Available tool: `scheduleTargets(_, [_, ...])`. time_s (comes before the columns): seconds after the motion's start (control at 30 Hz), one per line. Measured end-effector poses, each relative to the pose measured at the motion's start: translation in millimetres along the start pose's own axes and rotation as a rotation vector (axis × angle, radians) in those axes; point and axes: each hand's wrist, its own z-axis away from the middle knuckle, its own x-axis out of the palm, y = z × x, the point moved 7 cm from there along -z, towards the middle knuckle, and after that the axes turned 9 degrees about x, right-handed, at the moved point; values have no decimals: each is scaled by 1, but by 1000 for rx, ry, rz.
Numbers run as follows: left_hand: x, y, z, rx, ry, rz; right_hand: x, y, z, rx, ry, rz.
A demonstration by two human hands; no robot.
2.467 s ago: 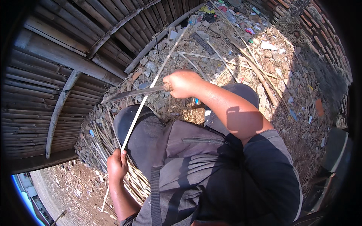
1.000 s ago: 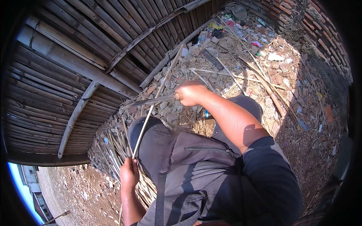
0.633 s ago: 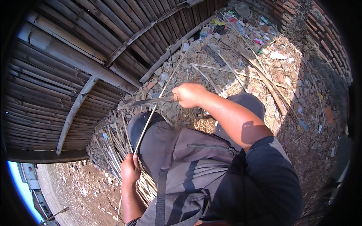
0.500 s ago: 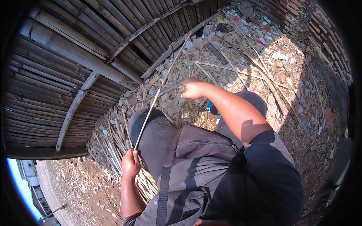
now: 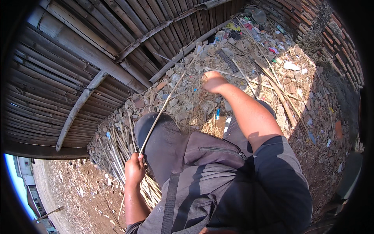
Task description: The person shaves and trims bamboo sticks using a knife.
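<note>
I wear a black short-sleeved shirt and dark trousers. A grey bag with a zip pocket and a dark strap hangs at my front. Both forearms are bare.

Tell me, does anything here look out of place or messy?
Yes. Coloured scraps of litter lie mixed with stones and dry sticks along the foot of the bamboo wall. Otherwise, the left hand grips a thin bamboo strip above a heap of similar strips; the right hand is closed.

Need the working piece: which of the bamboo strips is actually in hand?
The long pale strip, gripped by the left hand and slanting up toward the right hand; the others lie bundled on the ground.
</note>
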Motion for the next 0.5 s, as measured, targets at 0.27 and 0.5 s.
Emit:
scheduleTargets(0.27, [-18, -3, 10, -65, -100, 110, 44, -63, 42, -326, -55, 203])
scheduleTargets(0.5, [-18, -2, 2, -115, -165, 135, 21, 9, -9, 78, -28, -129])
